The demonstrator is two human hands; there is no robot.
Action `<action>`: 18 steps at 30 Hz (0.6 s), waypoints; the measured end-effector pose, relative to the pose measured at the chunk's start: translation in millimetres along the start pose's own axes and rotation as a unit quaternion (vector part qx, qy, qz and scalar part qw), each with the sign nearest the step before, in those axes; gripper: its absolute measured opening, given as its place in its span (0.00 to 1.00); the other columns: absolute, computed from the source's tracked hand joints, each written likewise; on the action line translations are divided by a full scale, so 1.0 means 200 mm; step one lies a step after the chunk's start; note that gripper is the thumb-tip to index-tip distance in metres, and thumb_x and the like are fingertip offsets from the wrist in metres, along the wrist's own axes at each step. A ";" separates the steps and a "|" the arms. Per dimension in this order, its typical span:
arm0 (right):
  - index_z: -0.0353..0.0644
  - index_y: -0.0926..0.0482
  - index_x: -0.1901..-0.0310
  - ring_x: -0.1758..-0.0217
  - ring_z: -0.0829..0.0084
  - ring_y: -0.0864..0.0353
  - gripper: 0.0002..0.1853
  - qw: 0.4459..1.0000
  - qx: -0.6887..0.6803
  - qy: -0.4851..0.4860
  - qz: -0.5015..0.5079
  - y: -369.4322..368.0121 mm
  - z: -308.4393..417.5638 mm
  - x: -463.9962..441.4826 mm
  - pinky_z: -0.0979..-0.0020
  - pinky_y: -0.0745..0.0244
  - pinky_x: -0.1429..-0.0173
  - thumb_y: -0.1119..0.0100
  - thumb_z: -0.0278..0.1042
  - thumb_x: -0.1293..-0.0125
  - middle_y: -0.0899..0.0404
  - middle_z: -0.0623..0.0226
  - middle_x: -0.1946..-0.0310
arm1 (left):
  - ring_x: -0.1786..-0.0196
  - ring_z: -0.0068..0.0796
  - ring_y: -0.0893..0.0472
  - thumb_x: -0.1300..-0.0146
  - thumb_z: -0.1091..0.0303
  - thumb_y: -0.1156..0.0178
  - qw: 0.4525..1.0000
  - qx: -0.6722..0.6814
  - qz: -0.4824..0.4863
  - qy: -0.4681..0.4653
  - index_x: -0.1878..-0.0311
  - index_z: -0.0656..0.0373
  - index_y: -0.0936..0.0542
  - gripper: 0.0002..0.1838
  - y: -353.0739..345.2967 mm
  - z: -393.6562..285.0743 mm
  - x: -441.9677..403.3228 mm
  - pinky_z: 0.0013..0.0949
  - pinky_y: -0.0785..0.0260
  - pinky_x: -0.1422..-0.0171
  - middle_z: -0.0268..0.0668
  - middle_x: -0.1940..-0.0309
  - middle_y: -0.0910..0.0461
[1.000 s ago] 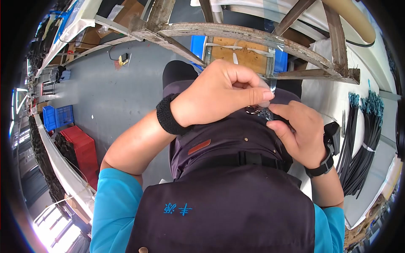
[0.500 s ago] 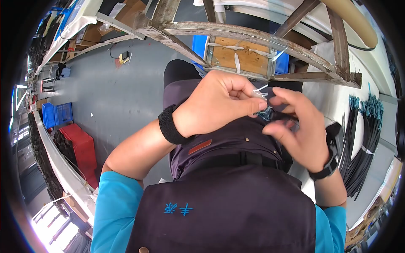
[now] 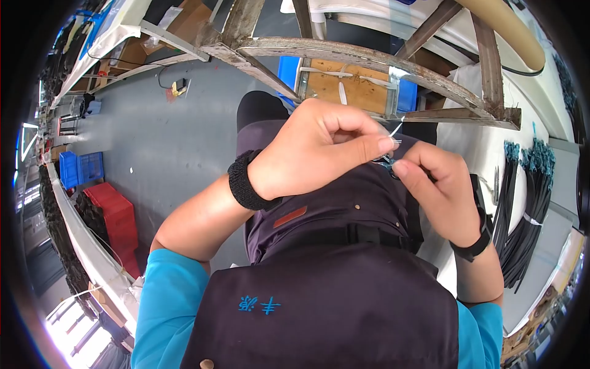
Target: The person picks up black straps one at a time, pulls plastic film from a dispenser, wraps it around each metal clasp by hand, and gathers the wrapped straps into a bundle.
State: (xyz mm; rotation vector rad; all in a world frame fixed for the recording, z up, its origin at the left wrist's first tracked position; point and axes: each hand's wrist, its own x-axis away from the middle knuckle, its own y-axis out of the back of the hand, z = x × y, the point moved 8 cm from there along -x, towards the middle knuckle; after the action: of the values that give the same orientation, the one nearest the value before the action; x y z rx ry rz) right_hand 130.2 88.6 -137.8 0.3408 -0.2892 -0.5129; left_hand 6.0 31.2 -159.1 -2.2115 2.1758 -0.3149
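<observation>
Two blue embroidered Chinese characters (image 3: 259,304), appearing upside down and reading 丰源, stand on the bib of a dark apron (image 3: 344,313), left of centre in the lower frame. Dark marks on a wooden board (image 3: 365,95), upper centre, are too unclear to read.

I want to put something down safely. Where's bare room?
The floor between the red crate and left leg has a bare patch. It's crowded right of the right hand, where black cords lie, and where it nearly meets the left hand by a white strip.
</observation>
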 end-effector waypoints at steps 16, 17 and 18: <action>0.38 0.22 0.58 0.73 0.68 0.23 0.16 0.958 0.179 0.182 -0.128 -0.01 0.11 0.09 0.74 0.27 0.70 0.30 0.30 0.47 0.22 0.64 0.71 | 0.60 0.20 0.19 0.35 0.69 0.40 0.987 0.093 -0.022 0.131 0.56 0.65 0.19 0.10 0.02 0.12 0.00 0.25 0.26 0.54 0.37 0.61 0.17; 0.38 0.22 0.59 0.74 0.69 0.24 0.15 0.968 0.141 0.166 -0.121 0.00 0.10 0.08 0.74 0.28 0.71 0.30 0.30 0.47 0.23 0.64 0.71 | 0.61 0.20 0.19 0.34 0.67 0.41 0.991 0.069 -0.014 0.116 0.55 0.64 0.18 0.11 0.02 0.11 -0.01 0.25 0.26 0.55 0.38 0.61 0.17; 0.38 0.22 0.59 0.76 0.70 0.24 0.15 0.977 0.103 0.151 -0.113 0.01 0.09 0.07 0.73 0.29 0.72 0.30 0.30 0.47 0.23 0.64 0.72 | 0.61 0.20 0.19 0.34 0.67 0.41 0.991 0.069 -0.015 0.114 0.55 0.64 0.18 0.11 0.02 0.12 -0.01 0.25 0.26 0.55 0.38 0.61 0.17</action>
State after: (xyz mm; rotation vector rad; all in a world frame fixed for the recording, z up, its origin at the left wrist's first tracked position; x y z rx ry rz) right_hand 136.6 78.9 -118.9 0.6511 -0.0069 -0.6476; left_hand 5.6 31.0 -183.3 -2.2312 2.1497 -0.7289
